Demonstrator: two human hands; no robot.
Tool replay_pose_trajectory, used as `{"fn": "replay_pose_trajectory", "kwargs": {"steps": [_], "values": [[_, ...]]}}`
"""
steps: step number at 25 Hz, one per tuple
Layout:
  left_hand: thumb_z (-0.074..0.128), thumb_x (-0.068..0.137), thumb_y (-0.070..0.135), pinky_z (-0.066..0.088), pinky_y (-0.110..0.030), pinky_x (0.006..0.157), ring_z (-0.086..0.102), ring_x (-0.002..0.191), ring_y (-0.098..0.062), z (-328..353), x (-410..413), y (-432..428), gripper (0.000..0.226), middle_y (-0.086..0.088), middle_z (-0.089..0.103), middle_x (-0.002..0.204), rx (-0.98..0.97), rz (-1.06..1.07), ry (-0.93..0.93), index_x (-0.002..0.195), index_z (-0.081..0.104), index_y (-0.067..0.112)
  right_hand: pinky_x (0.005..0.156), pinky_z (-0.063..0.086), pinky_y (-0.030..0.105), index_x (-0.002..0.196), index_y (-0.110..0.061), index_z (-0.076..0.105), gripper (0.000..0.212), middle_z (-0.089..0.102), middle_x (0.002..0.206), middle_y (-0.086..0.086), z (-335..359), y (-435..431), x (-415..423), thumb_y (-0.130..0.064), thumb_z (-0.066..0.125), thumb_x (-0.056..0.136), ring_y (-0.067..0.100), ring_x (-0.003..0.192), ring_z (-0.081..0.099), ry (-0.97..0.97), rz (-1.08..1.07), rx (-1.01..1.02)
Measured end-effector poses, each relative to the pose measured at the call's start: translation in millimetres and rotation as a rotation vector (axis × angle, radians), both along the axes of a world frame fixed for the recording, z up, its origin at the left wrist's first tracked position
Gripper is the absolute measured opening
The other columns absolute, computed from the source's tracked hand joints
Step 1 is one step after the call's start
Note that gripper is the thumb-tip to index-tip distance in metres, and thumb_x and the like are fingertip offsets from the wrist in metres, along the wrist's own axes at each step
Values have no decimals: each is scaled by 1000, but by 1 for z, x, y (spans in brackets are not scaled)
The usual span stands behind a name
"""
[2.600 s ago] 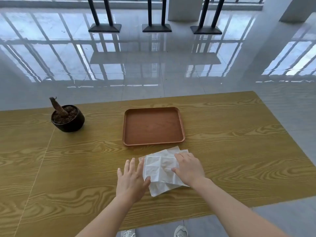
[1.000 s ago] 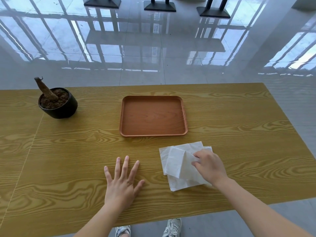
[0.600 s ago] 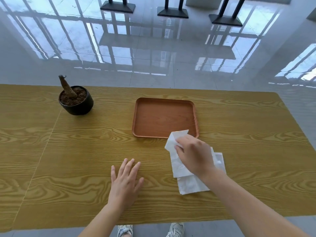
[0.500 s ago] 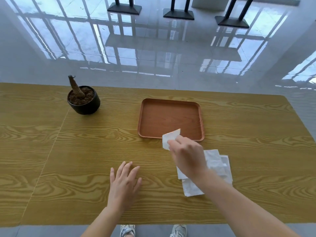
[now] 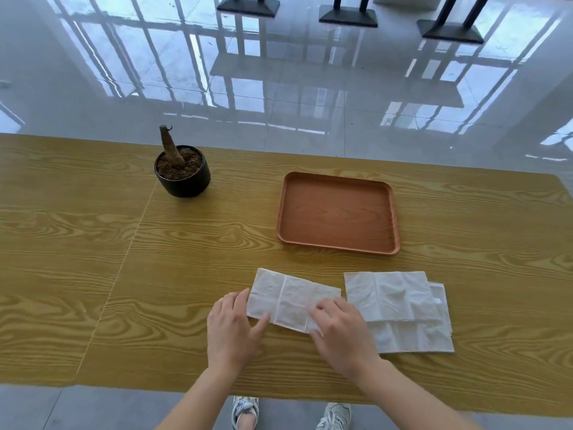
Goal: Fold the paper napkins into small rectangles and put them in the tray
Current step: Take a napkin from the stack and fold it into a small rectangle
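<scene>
Now | left hand (image 5: 232, 332) | right hand (image 5: 341, 335) | fingers (image 5: 324, 307) relaxed, touching napkin (image 5: 283, 297)

Creased white paper napkin (image 5: 286, 297), matt brown tray (image 5: 338, 212), wood-grain table (image 5: 93, 243), glossy floor (image 5: 310, 103).

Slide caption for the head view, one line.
Left hand and right hand rest on a flat napkin; napkin stack to its right, empty tray beyond.
</scene>
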State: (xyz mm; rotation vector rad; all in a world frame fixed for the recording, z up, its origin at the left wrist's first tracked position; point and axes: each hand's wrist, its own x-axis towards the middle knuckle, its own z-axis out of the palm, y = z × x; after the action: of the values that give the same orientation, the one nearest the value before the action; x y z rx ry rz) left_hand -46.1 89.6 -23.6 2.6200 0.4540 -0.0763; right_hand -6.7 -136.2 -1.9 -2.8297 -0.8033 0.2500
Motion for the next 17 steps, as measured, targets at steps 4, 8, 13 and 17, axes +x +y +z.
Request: {"fn": "replay_pose_trajectory", "kwargs": {"steps": [4,8,13,17], "values": [[57,81,71,42,-37,83,51,98,-20,1,16,-7,59,2,56,103,208,70,125,118,63,26,79,54,34,112,-18,70,29,67,108,-4,0,-30,8,-23,73,84,22,98,60,24,-212,38],[71,74,65,41,-38,79,52,92,-21,-3,23,-3,54,3,56,96,252,22,74,111,66,27,89,52,36,129,-16,63,44,65,124,-4,0,-28,31,-29,71,88,24,110,58,25,-217,27],[70,75,64,43,-38,76,52,88,-23,3,46,10,53,0,57,94,342,-84,39,109,64,24,94,44,35,138,-22,53,46,58,126,-3,-4,-20,32,-28,60,92,22,114,52,66,-123,-111],[78,78,45,47,-42,80,55,97,-26,11,50,11,62,-8,58,108,243,41,0,130,55,20,90,45,34,137,-28,50,49,64,111,-7,-6,-22,6,-37,63,90,20,105,56,143,-148,-54]]}}
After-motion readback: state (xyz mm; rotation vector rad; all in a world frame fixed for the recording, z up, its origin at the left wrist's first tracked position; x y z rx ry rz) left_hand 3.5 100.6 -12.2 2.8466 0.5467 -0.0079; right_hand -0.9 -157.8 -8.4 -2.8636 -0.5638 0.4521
